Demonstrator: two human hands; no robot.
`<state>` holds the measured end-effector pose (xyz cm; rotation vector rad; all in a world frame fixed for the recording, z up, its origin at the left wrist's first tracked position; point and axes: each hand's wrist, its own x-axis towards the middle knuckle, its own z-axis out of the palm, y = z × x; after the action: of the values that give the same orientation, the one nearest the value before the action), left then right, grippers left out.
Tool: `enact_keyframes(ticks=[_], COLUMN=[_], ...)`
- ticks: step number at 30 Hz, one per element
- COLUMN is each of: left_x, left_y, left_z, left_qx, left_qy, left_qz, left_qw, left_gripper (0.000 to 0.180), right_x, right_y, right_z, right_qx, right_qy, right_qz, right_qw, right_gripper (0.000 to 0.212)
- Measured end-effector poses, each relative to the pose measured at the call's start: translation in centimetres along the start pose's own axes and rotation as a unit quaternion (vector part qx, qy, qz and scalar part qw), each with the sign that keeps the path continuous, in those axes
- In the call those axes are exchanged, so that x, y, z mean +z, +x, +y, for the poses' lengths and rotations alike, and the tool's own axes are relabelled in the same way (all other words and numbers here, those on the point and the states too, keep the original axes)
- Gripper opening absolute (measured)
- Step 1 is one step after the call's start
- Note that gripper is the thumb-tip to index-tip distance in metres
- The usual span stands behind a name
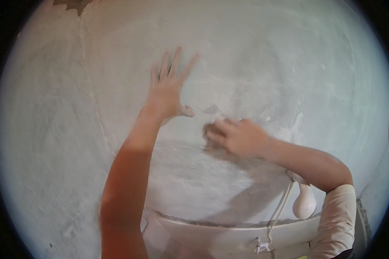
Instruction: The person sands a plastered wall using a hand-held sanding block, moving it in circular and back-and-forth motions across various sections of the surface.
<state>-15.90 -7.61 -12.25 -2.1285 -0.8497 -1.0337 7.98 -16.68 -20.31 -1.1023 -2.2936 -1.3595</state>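
My left hand is spread against the pale grey plastered surface, its fingers stretched upward and thumb out to the right. Lower and to the right, my right hand is closed on a small dark brown pad, which sits against the plaster. Motion smears this hand, and its fingers cover most of the pad, so its exact kind is unclear. Just above the pad, a small rough flaw marks the plaster.
Below my right forearm hangs a white light bulb, with a pale cord running down to a small white fitting. A pale ledge crosses the bottom. On the left, a ridged seam runs down the plaster; a broken brown patch shows at the top.
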Motion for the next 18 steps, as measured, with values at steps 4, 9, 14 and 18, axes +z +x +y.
enact_keyframes(ticks=[4,9,14,18], left_x=[1.1,2.3,3.4,4.2], left_y=[-0.1,-0.7,-0.1,-0.2], left_z=[-0.2,-1.9,-1.9,-2.2], left_qx=[-0.021,-0.012,-0.007,-0.014], left_qy=[-0.018,-0.043,-0.078,-0.055], left_qz=[-0.008,0.018,0.015,0.026], left_qw=[1.000,0.999,0.997,0.998], left_gripper=[0.151,0.151,0.151,0.150], right_x=[-3.4,-0.3,-2.5,1.5], right_y=[0.5,-0.4,1.0,-0.4], right_z=[1.9,-0.9,1.6,-2.0], right_qx=[0.154,0.012,0.197,0.045], right_qy=[0.014,-0.029,-0.051,-0.006], right_qz=[0.005,-0.046,0.052,-0.125], right_qw=[0.988,0.998,0.978,0.991], right_gripper=[0.068,0.067,0.070,0.052])
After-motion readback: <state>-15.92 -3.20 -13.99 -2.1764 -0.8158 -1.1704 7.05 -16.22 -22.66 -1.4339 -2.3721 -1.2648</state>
